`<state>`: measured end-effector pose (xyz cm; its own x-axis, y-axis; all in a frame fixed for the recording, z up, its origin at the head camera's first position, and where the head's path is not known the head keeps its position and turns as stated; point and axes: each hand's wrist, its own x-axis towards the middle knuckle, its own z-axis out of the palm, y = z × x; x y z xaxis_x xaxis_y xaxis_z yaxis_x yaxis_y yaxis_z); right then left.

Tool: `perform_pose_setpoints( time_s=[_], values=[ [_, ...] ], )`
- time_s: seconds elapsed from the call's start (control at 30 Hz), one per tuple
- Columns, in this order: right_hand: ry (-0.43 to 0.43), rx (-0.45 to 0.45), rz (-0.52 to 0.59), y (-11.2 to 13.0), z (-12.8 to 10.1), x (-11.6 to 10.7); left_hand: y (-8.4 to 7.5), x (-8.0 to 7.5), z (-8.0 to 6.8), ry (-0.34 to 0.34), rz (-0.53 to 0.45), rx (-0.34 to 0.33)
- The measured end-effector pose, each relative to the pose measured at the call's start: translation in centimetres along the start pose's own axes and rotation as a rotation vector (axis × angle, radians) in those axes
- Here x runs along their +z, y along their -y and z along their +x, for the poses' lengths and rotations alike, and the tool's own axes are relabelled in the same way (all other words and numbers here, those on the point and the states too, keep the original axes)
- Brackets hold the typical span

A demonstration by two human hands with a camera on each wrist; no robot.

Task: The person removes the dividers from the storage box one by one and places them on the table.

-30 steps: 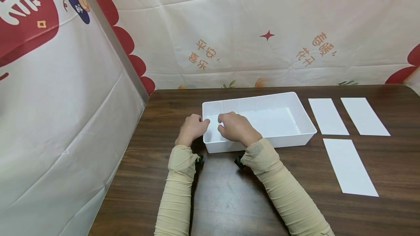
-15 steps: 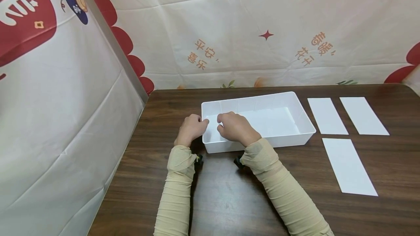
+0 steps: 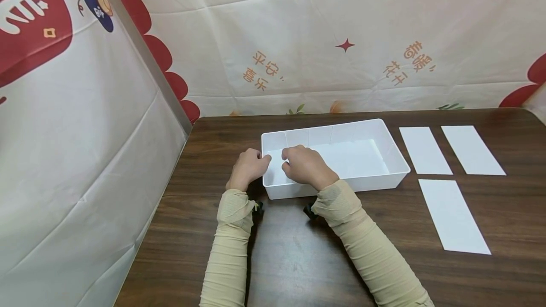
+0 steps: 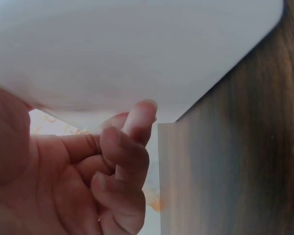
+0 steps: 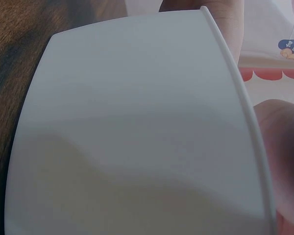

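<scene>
In the head view, a shallow white rectangular plastic tray (image 3: pixel 375 183) sits on the wooden table. My left hand (image 3: pixel 247 167) is at its left end, thumb over the rim and curled fingers outside. The left wrist view shows a fingertip (image 4: pixel 143 110) against the tray's outer wall (image 4: pixel 122 54); the rim hides the thumb tip. My right hand (image 3: pixel 309 166) hovers over the tray's front left part, fingers loosely bent, a gap between index finger and thumb. Nothing shows in it. In the right wrist view, the tray wall (image 5: pixel 137 98) covers most of that hand.
Three white paper rectangles lie right of the tray: a back left sheet (image 3: pixel 425 150), a back right sheet (image 3: pixel 473 150) and a front sheet (image 3: pixel 454 217). A printed cloth (image 3: pixel 320 37) hangs behind the table, and another printed cloth (image 3: pixel 94 155) borders its left side.
</scene>
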<state>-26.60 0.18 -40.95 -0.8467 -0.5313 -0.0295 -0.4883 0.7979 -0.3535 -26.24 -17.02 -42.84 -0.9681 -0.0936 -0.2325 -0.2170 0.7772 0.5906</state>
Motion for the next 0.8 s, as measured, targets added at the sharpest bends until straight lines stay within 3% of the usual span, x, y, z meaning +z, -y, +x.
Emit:
perform_pose_setpoints(
  time_s=[0.8],
  values=[
    [-0.027, -0.021, -0.008, -0.17, -0.15, -0.25, 0.05, 0.05, 0.14, 0.005, -0.017, -0.015]
  ],
)
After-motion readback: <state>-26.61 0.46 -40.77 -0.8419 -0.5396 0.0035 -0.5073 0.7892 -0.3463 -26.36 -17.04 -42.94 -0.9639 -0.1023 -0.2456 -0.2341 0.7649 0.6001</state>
